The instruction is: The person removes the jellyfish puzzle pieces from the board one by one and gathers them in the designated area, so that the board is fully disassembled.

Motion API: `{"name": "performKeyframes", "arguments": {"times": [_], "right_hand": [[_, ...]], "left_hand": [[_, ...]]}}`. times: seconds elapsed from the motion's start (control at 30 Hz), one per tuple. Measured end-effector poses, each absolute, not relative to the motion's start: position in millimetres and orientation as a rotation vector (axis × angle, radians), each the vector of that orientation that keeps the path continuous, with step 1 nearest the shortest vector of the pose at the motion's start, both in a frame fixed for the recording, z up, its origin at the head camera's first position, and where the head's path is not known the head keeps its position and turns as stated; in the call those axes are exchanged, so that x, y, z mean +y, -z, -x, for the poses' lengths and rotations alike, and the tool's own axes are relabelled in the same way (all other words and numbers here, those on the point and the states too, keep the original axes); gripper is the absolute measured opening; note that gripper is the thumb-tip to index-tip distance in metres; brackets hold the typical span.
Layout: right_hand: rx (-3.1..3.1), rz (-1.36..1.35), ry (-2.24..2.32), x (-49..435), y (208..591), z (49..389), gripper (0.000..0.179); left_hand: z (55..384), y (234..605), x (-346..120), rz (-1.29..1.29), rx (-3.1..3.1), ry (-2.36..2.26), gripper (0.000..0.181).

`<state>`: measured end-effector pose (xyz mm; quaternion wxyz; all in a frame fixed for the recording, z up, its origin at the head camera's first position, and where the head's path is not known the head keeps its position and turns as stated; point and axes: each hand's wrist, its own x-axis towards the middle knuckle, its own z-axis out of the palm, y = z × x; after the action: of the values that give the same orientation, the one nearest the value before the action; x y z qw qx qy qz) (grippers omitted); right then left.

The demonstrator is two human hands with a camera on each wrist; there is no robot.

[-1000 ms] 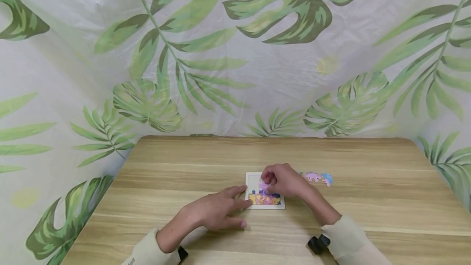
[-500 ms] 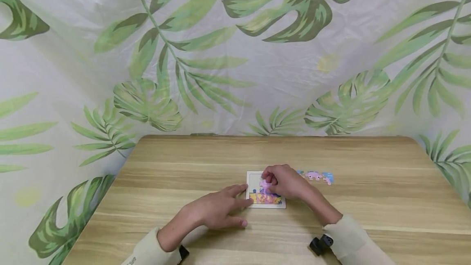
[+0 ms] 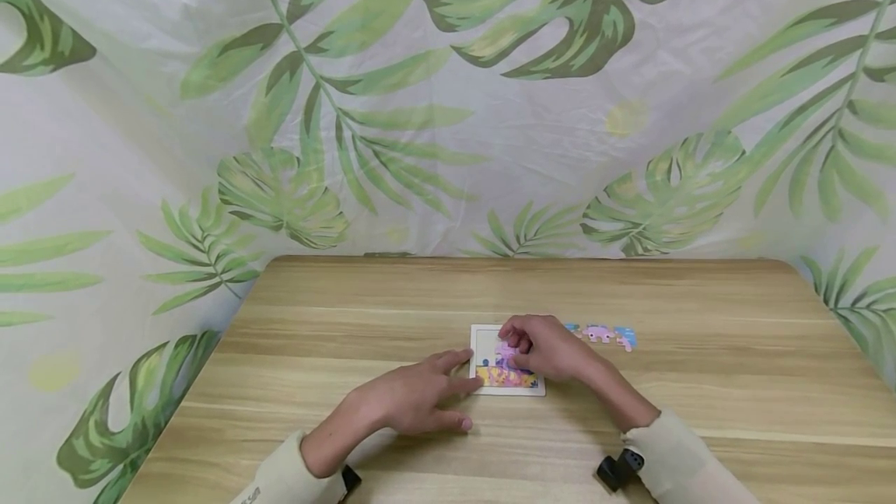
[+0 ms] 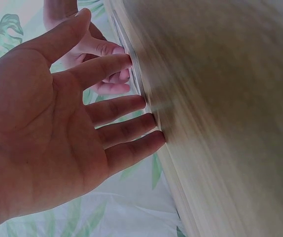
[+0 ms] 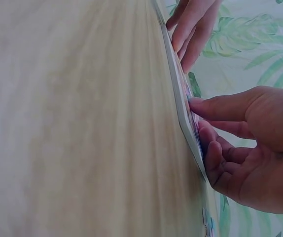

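little moved: left hand [image 3: 420,397] outstretched, palm [image 4: 40,133] in left-wrist view alone; right hand [image 3: 549,346] curled over puzzle [image 3: 505,378], grip unclear.

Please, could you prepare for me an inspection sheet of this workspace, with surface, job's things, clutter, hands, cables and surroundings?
Surface: table with light wood grain.
Job's things: puzzle board with white rim, coloured in its lower part, white at upper left; loose pieces in a row to its right.
Clutter: nothing seen.
Left hand: fingers spread, fingertips at the board's left edge.
Right hand: fingers curled over the board, thumb touching it; whether it grips a piece cannot be told.
Cables: nothing seen.
Surroundings: leaf-patterned sheet behind the table and at both sides; black device at the right wrist.
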<state>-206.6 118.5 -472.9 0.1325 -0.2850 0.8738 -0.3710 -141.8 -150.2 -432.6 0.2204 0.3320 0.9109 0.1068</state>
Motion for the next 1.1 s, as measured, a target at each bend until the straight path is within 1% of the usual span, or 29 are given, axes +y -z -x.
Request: {"name": "performKeyframes", "arguments": {"times": [0.13,0.57,0.8,1.1], "right_hand": [[2.521,0.825,1.101,118.7,471.2,205.9,0.023],[2.54,0.829,1.103,118.9,469.8,205.1,0.023],[2.549,0.818,1.105,122.3,467.8,204.1,0.015],[2.473,0.807,1.186,127.7,469.2,207.0,0.015]], "left_hand": [[141.9,432.9,-150.2,-0.919,2.518,-0.295,0.063],[141.4,431.7,-150.5,-0.927,2.521,-0.306,0.062],[141.4,432.2,-150.2,-0.927,2.519,-0.311,0.061],[141.3,431.8,-150.0,-0.922,2.515,-0.315,0.062]]}}
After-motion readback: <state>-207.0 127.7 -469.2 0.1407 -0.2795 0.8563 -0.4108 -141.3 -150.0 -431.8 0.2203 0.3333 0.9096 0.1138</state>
